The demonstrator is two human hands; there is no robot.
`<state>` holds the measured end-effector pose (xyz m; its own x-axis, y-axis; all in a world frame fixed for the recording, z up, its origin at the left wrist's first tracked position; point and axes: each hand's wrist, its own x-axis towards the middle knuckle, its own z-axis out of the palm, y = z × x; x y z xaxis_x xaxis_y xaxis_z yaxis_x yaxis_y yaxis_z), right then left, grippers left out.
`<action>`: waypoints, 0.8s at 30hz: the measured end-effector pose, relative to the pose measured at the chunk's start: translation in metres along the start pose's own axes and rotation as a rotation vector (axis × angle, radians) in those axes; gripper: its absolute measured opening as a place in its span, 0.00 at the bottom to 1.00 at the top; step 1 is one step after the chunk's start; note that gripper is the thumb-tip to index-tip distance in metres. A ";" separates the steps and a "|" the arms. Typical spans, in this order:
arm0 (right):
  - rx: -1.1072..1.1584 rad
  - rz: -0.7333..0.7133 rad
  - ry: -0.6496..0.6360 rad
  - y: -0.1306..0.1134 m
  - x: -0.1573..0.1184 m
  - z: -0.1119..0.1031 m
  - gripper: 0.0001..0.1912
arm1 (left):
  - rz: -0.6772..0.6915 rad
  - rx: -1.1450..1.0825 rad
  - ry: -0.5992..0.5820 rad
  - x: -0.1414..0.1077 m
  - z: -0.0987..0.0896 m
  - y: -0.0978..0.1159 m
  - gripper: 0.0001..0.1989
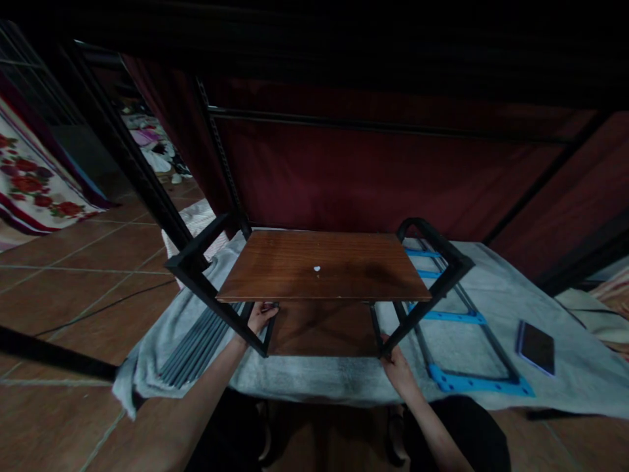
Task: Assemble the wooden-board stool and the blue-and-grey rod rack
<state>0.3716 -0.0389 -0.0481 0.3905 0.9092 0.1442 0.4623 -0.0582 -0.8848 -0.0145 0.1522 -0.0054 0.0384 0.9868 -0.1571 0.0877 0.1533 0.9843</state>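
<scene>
A small two-tier shelf stands on the cloth-covered table, with a brown wood-grain upper board (295,262), a lower board (322,328) and angular black side frames (437,262). My left hand (260,318) reaches in at the left side frame, beside the lower board. Its fingers are curled together; what they pinch is partly hidden by the upper board and too dark to name. My right hand (397,367) is closed around the lower front corner of the right side frame. A small white spot (317,268) marks the upper board.
Several grey tubes (196,347) lie on the grey cloth (319,380) at left. On the right are a dark frame with blue crosspieces (476,381) and a phone (536,347). Black metal bars (128,144) and a dark red curtain (344,177) stand around the table.
</scene>
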 end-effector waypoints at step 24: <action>0.364 0.430 -0.096 -0.004 0.008 -0.020 0.16 | -0.162 0.077 -0.014 0.006 0.018 0.000 0.38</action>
<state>0.3891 -0.0399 -0.0349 0.4007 0.8697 -0.2883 -0.0332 -0.3007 -0.9532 0.0033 0.1570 -0.0078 0.0312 0.9486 -0.3149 0.1693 0.3055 0.9370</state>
